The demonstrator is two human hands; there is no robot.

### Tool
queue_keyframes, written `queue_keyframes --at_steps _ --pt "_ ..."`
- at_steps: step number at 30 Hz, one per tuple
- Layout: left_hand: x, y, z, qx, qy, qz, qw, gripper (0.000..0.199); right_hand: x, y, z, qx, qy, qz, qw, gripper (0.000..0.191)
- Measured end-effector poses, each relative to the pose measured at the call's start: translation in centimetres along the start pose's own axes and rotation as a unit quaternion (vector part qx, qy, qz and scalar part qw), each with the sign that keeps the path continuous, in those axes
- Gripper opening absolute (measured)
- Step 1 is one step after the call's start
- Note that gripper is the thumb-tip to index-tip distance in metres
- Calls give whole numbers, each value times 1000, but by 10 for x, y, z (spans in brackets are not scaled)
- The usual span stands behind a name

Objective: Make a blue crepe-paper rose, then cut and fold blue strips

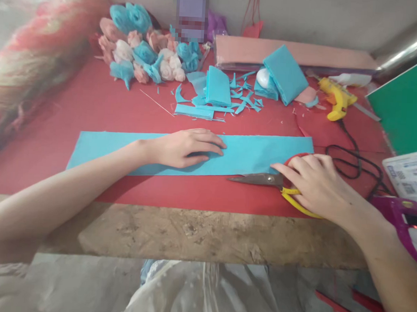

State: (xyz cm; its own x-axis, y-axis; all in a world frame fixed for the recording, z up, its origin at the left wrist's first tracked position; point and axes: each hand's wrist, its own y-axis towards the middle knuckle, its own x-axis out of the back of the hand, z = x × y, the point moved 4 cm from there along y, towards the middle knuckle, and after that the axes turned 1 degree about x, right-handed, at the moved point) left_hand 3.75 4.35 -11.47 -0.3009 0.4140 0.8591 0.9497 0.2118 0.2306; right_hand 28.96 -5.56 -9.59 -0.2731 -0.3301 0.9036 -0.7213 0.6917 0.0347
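A long strip of light blue crepe paper [250, 153] lies flat along the front of the red table covering. My left hand [190, 148] rests palm down on the middle of the strip, its fingers stretched towards the right. Near the strip's right end, my right hand [312, 180] grips the handles of a pair of scissors [259, 178], one handle red and one yellow. Their dark blades look closed and point left along the strip's near edge. My right index finger reaches forward onto the blue paper.
Blue, pink and white paper flowers [144, 52] are heaped at the back left. Folded blue pieces [219, 86] and scraps lie mid-table. A yellow glue gun [337, 98] with a black cord, a pink paper stack [290, 55] and a purple-handled tool [397, 217] are towards the right.
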Motion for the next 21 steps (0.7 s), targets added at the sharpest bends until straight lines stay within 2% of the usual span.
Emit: queue_keyframes --at_steps 9,16,21 --pt "0 0 -1 -2 0 2 1000 31 -4 15 0 19 28 -15 999 39" --pt "-1 0 1 5 5 0 1000 31 9 13 -3 52 65 -56 995 36" --pt "-1 0 0 4 9 0 1000 31 12 10 3 17 -10 -38 999 31"
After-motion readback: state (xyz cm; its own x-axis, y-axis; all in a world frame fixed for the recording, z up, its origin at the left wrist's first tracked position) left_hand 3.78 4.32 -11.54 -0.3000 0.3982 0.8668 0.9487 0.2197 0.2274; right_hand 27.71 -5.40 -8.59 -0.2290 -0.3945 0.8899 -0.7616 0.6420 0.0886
